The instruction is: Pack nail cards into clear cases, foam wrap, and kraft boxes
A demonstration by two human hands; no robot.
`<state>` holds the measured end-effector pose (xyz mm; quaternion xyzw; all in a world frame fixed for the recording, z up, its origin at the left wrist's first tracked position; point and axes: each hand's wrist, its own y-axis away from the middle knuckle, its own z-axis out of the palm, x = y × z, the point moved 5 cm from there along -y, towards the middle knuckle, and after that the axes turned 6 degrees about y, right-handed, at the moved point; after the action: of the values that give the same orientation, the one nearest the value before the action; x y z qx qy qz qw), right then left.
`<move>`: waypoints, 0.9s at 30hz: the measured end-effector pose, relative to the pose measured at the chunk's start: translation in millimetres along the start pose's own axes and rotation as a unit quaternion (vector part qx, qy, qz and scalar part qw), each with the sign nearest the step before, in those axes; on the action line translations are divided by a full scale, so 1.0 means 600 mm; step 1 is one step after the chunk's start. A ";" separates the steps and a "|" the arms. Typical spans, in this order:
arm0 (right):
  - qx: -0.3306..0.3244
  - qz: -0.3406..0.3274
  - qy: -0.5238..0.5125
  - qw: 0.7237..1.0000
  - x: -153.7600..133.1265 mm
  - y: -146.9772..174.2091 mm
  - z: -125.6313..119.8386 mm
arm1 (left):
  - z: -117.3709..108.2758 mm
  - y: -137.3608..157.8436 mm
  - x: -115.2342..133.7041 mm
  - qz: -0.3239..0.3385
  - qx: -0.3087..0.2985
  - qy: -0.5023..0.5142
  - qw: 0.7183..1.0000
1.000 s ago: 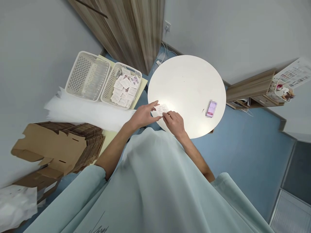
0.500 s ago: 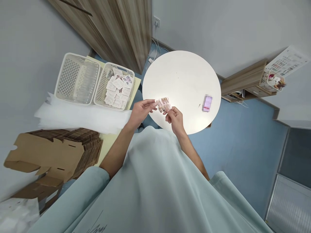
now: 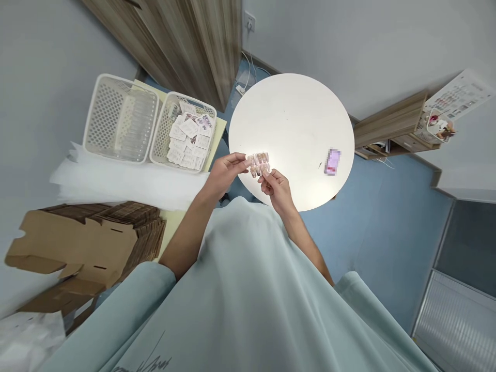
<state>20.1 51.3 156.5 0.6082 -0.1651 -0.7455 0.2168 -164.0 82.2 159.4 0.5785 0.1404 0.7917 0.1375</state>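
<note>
Between my two hands is a small card of press-on nails (image 3: pixel 260 157), pink and brownish, set in two rows. My left hand (image 3: pixel 226 175) pinches its left edge between thumb and fingers. At the lower right edge, my right hand (image 3: pixel 279 190) grips it with thumb and fingertips, the other fingers curled under. The card is held above the near left part of a round white table (image 3: pixel 296 113). A purple item (image 3: pixel 332 161), blurred into blocks, lies toward the table's right side.
To the left stand a white basket (image 3: pixel 188 98) of small printed cards and another basket (image 3: pixel 93 119) with clear plastic pieces. White sheets (image 3: pixel 127 181) and stacked flat cardboard boxes (image 3: pixel 77 237) lie nearer. A wooden shelf (image 3: pixel 395 124) is at the right wall.
The card of nails has turned to lie more level, its two rows now showing more plainly. Both hands keep hold of it. The whole view has shifted slightly.
</note>
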 end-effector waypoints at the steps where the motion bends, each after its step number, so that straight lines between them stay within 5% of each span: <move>1: -0.012 0.015 -0.016 1.000 0.001 0.000 0.005 | 0.001 0.001 0.000 -0.007 -0.024 0.029 0.999; 6: -0.092 0.067 -0.062 0.992 0.006 -0.001 0.035 | 0.007 0.010 0.006 -0.040 -0.135 0.128 0.982; 11: -0.077 0.066 0.042 0.994 0.010 -0.007 0.038 | -0.007 0.008 0.004 -0.022 -0.092 0.089 0.992; 15: 0.032 -0.034 0.184 0.982 -0.011 -0.001 0.023 | -0.022 0.006 -0.002 -0.007 -0.028 0.055 0.998; 20: 0.076 -0.198 0.336 0.917 -0.031 0.020 0.035 | -0.025 0.008 -0.003 0.002 0.028 0.018 0.999; 27: 0.138 -0.238 0.439 0.856 -0.015 0.016 0.042 | -0.017 0.016 -0.009 0.022 0.047 -0.010 0.999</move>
<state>-1.9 47.5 174.0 0.9165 -0.0042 -0.4000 -0.0032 -172.4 70.4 155.5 0.5954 0.1632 0.7811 0.0937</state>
